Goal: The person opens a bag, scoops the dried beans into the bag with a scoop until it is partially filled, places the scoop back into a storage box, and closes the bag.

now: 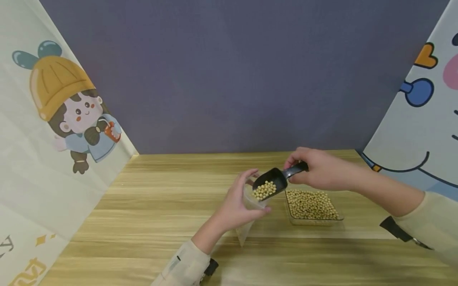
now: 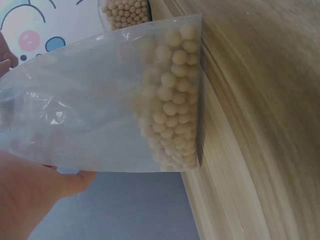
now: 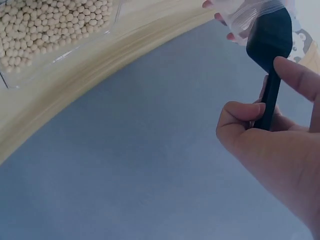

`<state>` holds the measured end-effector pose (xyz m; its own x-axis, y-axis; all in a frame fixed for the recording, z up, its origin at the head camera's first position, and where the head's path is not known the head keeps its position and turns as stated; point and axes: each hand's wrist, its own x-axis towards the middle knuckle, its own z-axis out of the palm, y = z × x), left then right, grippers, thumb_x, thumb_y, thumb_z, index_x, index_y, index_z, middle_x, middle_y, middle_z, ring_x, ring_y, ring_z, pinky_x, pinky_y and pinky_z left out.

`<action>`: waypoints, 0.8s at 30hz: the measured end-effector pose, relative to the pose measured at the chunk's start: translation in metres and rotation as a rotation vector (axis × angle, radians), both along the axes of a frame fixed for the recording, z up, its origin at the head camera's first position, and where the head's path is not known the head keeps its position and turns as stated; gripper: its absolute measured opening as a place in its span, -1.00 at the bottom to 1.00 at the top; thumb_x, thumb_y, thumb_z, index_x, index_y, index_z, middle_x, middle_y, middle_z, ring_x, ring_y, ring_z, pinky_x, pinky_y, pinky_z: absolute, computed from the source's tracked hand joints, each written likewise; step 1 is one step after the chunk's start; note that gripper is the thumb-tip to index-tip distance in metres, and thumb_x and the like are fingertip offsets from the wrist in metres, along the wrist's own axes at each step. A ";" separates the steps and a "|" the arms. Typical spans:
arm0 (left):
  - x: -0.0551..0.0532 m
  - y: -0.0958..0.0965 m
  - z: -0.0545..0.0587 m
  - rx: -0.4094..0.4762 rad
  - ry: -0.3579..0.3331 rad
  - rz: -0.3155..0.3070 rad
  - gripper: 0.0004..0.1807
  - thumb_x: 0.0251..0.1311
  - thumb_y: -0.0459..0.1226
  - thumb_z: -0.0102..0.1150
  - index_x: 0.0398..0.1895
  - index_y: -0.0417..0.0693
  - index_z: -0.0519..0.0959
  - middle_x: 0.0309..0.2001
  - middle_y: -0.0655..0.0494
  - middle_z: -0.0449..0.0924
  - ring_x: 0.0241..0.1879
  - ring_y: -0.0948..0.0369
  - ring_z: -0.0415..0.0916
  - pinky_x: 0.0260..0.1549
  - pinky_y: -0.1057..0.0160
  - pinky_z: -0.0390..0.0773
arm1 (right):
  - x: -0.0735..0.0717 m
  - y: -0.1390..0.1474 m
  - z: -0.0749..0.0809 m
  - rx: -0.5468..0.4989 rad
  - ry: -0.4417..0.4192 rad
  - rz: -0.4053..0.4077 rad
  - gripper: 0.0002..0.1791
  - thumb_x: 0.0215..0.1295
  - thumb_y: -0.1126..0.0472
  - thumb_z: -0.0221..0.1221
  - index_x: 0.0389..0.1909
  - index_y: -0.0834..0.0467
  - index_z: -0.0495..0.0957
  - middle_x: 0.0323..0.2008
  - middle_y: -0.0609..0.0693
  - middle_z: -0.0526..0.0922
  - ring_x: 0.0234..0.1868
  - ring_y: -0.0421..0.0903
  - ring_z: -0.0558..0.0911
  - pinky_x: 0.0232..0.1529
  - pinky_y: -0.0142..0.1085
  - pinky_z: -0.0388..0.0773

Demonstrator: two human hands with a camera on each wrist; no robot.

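Observation:
My left hand [image 1: 234, 204] holds a clear plastic bag [image 2: 85, 105] by its open mouth, with thumb and fingers round the rim. Soybeans [image 2: 172, 100] fill the bottom of the bag, which stands upright on or just above the table. My right hand [image 1: 318, 169] grips the handle of a black scoop [image 1: 280, 177]. Its bowl, tilted down to the left, carries a small heap of soybeans [image 1: 264, 190] at the bag's mouth. From the right wrist view, only the scoop's underside [image 3: 270, 37] shows, with its tip inside the bag's opening.
A clear rectangular box [image 1: 311, 221] full of soybeans stands on the wooden table [image 1: 161, 198], right of the bag and below my right forearm. A dark blue panel [image 1: 229, 79] rises behind the table. Cartoon-printed panels flank both sides.

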<state>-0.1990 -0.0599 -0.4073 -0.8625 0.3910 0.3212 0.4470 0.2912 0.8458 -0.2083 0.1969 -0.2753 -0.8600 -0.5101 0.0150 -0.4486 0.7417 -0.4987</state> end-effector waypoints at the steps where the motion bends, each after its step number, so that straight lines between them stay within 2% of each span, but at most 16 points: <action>1: 0.000 0.000 0.000 0.006 0.001 -0.003 0.12 -0.04 -0.15 0.65 0.62 0.28 0.21 0.43 0.21 0.41 0.32 0.15 0.41 0.41 -0.25 0.43 | 0.001 -0.001 0.001 0.003 0.005 0.003 -0.78 0.38 0.15 0.38 -0.02 0.07 0.67 -0.04 -0.01 0.62 -0.10 -0.08 0.60 -0.09 -0.18 0.58; 4: -0.001 0.001 -0.001 0.014 0.014 -0.008 0.12 -0.03 -0.16 0.65 0.61 0.27 0.21 0.43 0.20 0.41 0.31 0.14 0.41 0.39 -0.24 0.43 | 0.004 -0.003 0.003 0.027 0.060 0.023 -0.78 0.36 0.18 0.39 -0.03 0.06 0.67 -0.03 -0.01 0.61 -0.08 -0.08 0.63 -0.08 -0.14 0.62; 9: -0.003 0.002 -0.001 0.007 0.037 -0.014 0.07 0.03 -0.16 0.62 0.61 0.23 0.22 0.45 0.16 0.41 0.32 0.14 0.39 0.32 -0.07 0.46 | 0.013 -0.009 0.006 0.098 0.206 0.051 -0.75 0.32 0.25 0.41 -0.03 -0.01 0.67 -0.03 -0.07 0.54 -0.04 -0.10 0.64 -0.07 -0.11 0.65; 14: -0.003 0.002 -0.001 0.011 0.013 -0.003 0.08 0.04 -0.15 0.62 0.62 0.23 0.21 0.47 0.15 0.38 0.32 0.16 0.37 0.17 0.02 0.61 | 0.018 -0.004 0.006 0.074 0.327 0.054 -0.72 0.30 0.31 0.42 -0.04 0.00 0.67 -0.01 -0.07 0.54 -0.02 -0.09 0.62 -0.07 -0.09 0.65; 16: -0.003 0.001 -0.002 0.024 -0.002 0.007 0.09 0.02 -0.15 0.64 0.62 0.26 0.21 0.47 0.19 0.38 0.33 0.15 0.38 0.13 0.04 0.66 | 0.016 0.007 0.003 0.053 0.359 0.013 -0.74 0.29 0.30 0.44 -0.04 0.01 0.68 0.00 -0.05 0.57 -0.03 -0.07 0.64 -0.08 -0.05 0.64; 19: -0.003 -0.001 -0.003 0.059 -0.004 0.014 0.10 -0.01 -0.15 0.66 0.61 0.24 0.21 0.48 0.18 0.38 0.35 0.12 0.40 0.27 -0.01 0.58 | 0.013 0.032 -0.005 0.007 0.378 -0.085 -0.76 0.29 0.26 0.45 -0.06 0.02 0.69 -0.01 -0.05 0.61 -0.11 -0.13 0.62 -0.17 -0.15 0.61; 22: -0.005 -0.005 -0.005 0.092 0.000 0.013 0.10 -0.01 -0.17 0.66 0.61 0.19 0.21 0.50 0.11 0.38 0.38 0.04 0.41 0.40 -0.13 0.46 | 0.011 0.065 -0.022 -0.077 0.328 -0.195 -0.78 0.33 0.24 0.43 -0.05 0.05 0.70 -0.03 -0.03 0.61 -0.18 -0.26 0.54 -0.26 -0.31 0.52; 24: -0.005 -0.007 -0.006 0.110 0.000 0.015 0.10 0.00 -0.20 0.65 0.61 0.18 0.20 0.51 0.05 0.37 0.40 -0.01 0.40 0.45 -0.21 0.41 | 0.012 0.087 -0.036 -0.130 0.255 -0.268 -0.76 0.37 0.21 0.40 0.01 0.08 0.69 0.01 0.04 0.61 -0.24 -0.31 0.46 -0.35 -0.38 0.42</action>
<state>-0.2037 -0.0669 -0.4133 -0.8677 0.3410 0.3616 0.4437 0.2035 0.8728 -0.1964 0.2843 -0.3110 -0.9229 -0.2474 0.2952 -0.3690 0.7873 -0.4939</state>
